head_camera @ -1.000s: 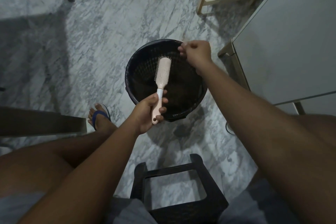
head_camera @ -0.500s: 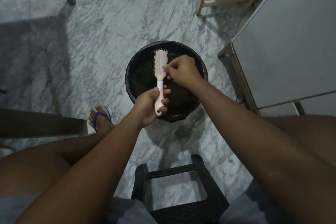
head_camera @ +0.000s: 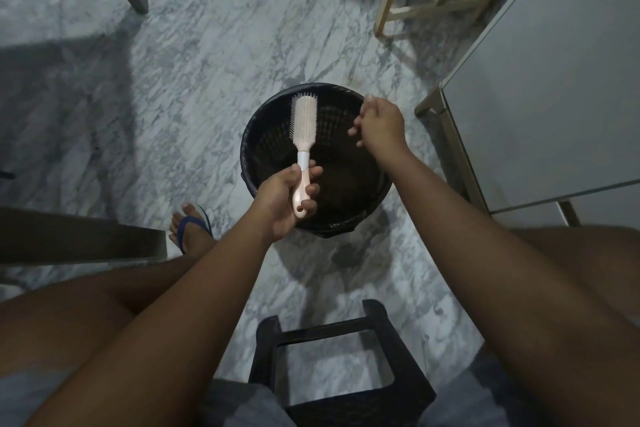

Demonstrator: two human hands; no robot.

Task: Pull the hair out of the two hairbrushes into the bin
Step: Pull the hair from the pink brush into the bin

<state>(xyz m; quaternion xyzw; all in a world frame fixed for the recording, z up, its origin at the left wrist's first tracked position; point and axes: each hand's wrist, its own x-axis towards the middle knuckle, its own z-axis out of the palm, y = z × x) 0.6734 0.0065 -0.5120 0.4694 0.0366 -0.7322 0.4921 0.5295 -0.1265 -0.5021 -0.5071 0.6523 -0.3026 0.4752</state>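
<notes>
A pale pink hairbrush [head_camera: 304, 121] with a white collar is held upright over the round black bin [head_camera: 254, 139] on the marble floor. My left hand [head_camera: 280, 199] grips the brush by its handle, bristles facing up toward me. My right hand [head_camera: 381, 123] hovers over the bin's right rim, away from the brush, with thumb and fingers bunched together. Any hair between those fingers is too fine to make out. No second hairbrush is in view.
A black stool [head_camera: 346, 388] stands between my knees, just in front of me. A white cabinet [head_camera: 554, 97] rises on the right, with a wooden frame [head_camera: 433, 3] behind the bin. My foot in a blue flip-flop [head_camera: 190, 229] rests left of the bin.
My right hand went from the bin's right rim to the brush's bristles, then pulled away back to the right rim. My left hand kept hold of the brush and lifted it slightly.
</notes>
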